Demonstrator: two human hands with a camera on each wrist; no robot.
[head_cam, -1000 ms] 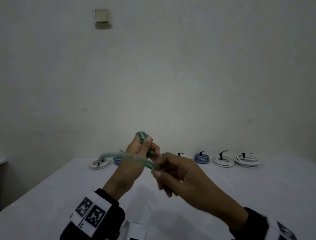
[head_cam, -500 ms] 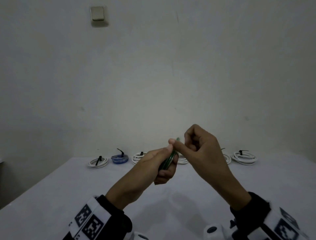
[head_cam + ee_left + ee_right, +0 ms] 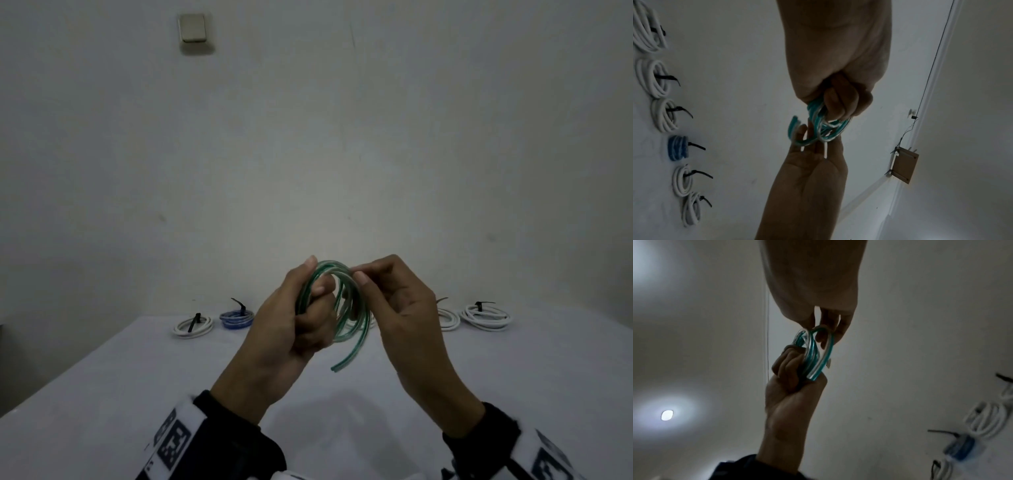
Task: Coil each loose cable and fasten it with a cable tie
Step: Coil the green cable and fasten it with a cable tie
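Green translucent cable (image 3: 346, 308) was held in several loops above the white tabletop (image 3: 102, 394), between the two hands. The coil was gripped by the left hand (image 3: 291, 329), whose fingers (image 3: 840, 104) were curled round the bundled turns, with the thumb raised against the top of the loops. The outermost turn was pinched near its top by the right hand (image 3: 400, 301), between thumb and forefinger, as seen from the head view; in the right wrist view the fingers (image 3: 828, 324) were closed on that same strand. One free end (image 3: 337, 366) of the cable was left hanging below the coil, curving down and toward the left, clear of the tabletop. Along the far edge of the tabletop, by the wall, a row of finished coils was laid: white coils (image 3: 191, 325) and a blue coil (image 3: 237, 318), each bound with a black cable tie (image 3: 239, 305). A pale switch plate (image 3: 193, 28) was mounted high on the wall.
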